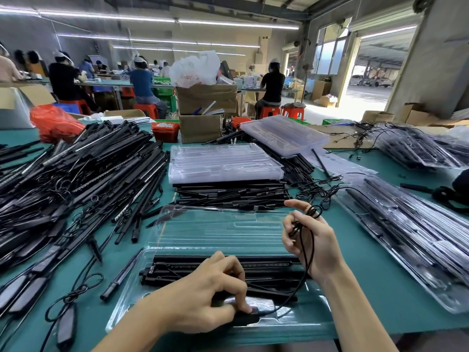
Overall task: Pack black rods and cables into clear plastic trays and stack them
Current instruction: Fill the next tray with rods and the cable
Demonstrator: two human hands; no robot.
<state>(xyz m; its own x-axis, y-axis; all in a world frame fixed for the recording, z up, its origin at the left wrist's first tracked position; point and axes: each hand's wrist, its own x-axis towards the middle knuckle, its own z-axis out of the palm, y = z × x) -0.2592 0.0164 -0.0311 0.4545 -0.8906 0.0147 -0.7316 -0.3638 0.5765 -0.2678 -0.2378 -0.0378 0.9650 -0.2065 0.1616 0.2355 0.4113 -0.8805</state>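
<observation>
Rods already fill the open tray under my hands, my left hand pinching the plug down while my right hand grips the coiled cable, with filled trays stacked beyond my right and loose rods heaped past my left.

There is one view only, from a wide-angle camera worn on the person's head. It looks forward and steeply down over the near edge of the green table, close enough that both forearms enter from the bottom of the frame and the hands fill the lower middle. The lens bends straight lines near the borders, so the table's left and right stretches curve outward. Beyond the table's far edge the view takes in the workshop hall, with ceiling lights at the top and an open doorway at the upper right.
</observation>
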